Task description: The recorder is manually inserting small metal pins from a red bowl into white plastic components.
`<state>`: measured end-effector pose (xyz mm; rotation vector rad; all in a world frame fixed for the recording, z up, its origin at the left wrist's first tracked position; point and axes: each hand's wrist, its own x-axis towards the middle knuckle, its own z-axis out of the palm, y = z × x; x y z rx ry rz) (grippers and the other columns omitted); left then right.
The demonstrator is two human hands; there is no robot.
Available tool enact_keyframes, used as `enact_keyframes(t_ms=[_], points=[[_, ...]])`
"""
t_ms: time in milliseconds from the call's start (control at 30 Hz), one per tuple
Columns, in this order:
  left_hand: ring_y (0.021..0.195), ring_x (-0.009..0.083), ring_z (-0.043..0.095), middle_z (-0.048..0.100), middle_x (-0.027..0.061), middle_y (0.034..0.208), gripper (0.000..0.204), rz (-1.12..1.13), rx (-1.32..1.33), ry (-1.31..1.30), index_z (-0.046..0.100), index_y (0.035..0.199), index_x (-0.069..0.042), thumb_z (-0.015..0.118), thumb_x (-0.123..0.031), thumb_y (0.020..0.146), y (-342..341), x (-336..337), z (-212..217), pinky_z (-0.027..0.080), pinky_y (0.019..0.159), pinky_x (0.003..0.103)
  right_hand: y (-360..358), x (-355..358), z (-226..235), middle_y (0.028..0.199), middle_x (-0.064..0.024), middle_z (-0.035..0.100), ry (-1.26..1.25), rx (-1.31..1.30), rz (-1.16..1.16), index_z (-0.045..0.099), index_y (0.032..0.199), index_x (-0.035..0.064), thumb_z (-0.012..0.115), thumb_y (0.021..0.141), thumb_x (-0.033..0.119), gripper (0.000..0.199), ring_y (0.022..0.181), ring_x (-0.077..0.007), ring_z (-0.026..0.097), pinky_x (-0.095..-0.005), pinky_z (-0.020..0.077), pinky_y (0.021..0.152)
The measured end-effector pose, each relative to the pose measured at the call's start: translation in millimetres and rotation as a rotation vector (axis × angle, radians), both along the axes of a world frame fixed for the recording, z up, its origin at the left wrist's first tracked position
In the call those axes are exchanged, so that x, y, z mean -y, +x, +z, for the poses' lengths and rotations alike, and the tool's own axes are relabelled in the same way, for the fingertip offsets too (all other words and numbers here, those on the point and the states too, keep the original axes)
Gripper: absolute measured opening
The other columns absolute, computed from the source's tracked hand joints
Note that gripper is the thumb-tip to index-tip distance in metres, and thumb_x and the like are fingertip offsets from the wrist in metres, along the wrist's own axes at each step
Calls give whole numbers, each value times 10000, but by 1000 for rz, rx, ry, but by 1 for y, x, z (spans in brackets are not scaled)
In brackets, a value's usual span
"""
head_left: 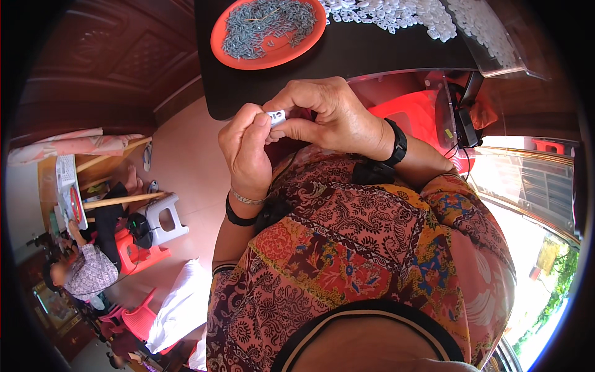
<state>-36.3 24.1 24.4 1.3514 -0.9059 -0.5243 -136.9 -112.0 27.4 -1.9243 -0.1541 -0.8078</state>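
Observation:
Before my chest, at the table's near edge, a small white plastic piece [276,118] with dark openings sits between my hands. My left hand [246,152] pinches its left side between thumb and bent fingers. From the right, the thumb and forefinger of my right hand [338,118] close on the same piece. The fingers cover much of it, so anything inside it cannot be made out. Just beyond the hands, an orange-red plate [268,62] holds a heap of small grey screw-like pieces [254,31].
The black table [359,53] carries many loose white plastic pieces [387,13] at the far right, beside a clear tray [496,59] of more. A red stool [409,115] stands right of my hands. At the left, another person [90,270] sits at a small table near stools.

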Motion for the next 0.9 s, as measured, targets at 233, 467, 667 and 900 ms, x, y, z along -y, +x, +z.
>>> enact_keyframes(t_ms=[233,467,667,900], points=[[568,67,380,441,6,605,255,46,-42,-38,456,668,6,481,-113,892,-3,3,-3,313,522,239,-1,-1,0,838,-68,685,-69,-12,-29,658,946,40,776,737,95,246,774,-214,683,-284,539,661],[603,77,403,455,14,645,229,53,-50,-21,485,706,12,465,-105,902,-5,0,-1,326,559,236,1,-1,-3,813,-73,658,-22,8,-29,653,947,44,774,722,111,264,738,-232,657,-310,515,634],[657,77,393,465,10,712,214,100,21,-15,523,775,18,460,-118,927,-9,0,5,319,597,235,-1,-4,-1,779,-38,641,58,-22,-20,663,980,56,777,726,91,281,666,-142,613,-265,500,607],[669,78,402,489,21,733,221,80,-20,-50,540,820,28,467,-143,938,-14,-1,10,323,607,234,-3,-5,1,740,-31,640,40,78,-64,657,972,50,765,744,75,254,648,-121,612,-252,503,600]])
